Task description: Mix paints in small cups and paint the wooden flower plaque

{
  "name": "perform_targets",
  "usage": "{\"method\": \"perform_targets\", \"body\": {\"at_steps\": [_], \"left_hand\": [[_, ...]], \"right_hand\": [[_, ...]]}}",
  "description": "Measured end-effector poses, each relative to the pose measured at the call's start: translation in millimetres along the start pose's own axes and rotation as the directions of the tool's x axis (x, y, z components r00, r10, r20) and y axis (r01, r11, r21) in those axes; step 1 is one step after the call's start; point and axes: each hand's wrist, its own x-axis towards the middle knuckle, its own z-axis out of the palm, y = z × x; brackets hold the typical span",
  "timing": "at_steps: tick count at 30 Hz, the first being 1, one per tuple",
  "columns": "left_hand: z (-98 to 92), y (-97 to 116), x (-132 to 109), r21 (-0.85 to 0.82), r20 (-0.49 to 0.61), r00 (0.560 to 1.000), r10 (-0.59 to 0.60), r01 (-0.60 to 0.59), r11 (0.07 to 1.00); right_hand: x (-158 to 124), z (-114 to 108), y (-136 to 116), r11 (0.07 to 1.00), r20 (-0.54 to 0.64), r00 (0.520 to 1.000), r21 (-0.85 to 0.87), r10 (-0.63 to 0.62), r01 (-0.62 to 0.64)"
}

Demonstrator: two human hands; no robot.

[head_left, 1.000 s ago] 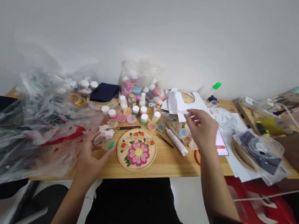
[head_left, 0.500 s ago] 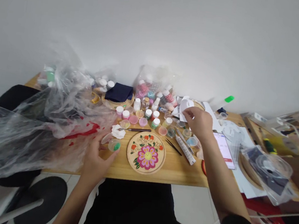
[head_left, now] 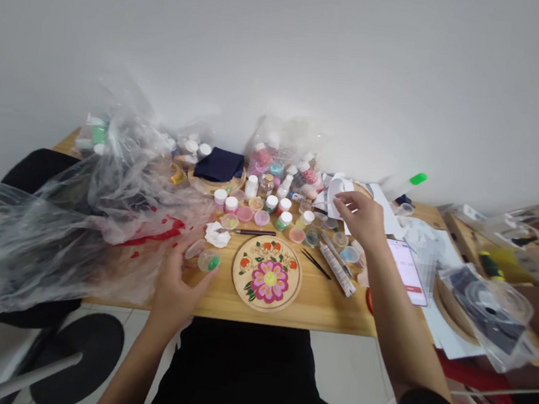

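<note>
Watching from afar through the head camera, I have the two hands well apart above the table [head_left: 217, 306]. My left hand [head_left: 178, 292] grips a small clear cup [head_left: 205, 261] with green paint inside, between thumb and fingers, near the left edge of the round wooden disc [head_left: 268, 274], which lies flat, bearing a pink flower. My right hand [head_left: 362, 217] hovers beside the white paper [head_left: 383, 206], fingertips bent close together; I cannot tell whether they pinch anything. Between that hand and the disc lie a paint tube [head_left: 337, 271] and two thin dark sticks [head_left: 315, 263].
</note>
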Motion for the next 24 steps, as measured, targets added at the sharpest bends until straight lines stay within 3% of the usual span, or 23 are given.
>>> {"method": "perform_targets", "body": {"at_steps": [9, 14, 19, 21, 24], "left_hand": [[2.7, 2, 8, -0.036, 0.031, 0.996, 0.081, -0.079, 0.996], [12.9, 10, 25, -0.051, 0.04, 0.986, 0.159, -0.157, 0.986], [29.6, 49, 47, -0.138, 0.157, 0.944, 0.289, -0.269, 0.953], [34.3, 73, 55, -0.177, 0.214, 0.903, 0.372, -0.339, 0.924], [35.7, 110, 67, -0.24, 0.228, 0.835, 0.501, -0.451, 0.86]], "right_hand": [[-20, -27, 29, 0.949, -0.138, 0.98, 0.3, 0.142, -0.095], [-44, -55, 25, 0.843, -0.264, 0.94, 0.537, 0.215, -0.042], [-61, -77, -1, 0.726, -0.337, 0.931, 0.674, 0.137, 0.137], [-66, -86, -20, 0.696, -0.384, 0.921, 0.679, 0.065, 0.233], [-75, -102, -55, 0.734, -0.456, 0.89, 0.603, -0.006, 0.314]]}}
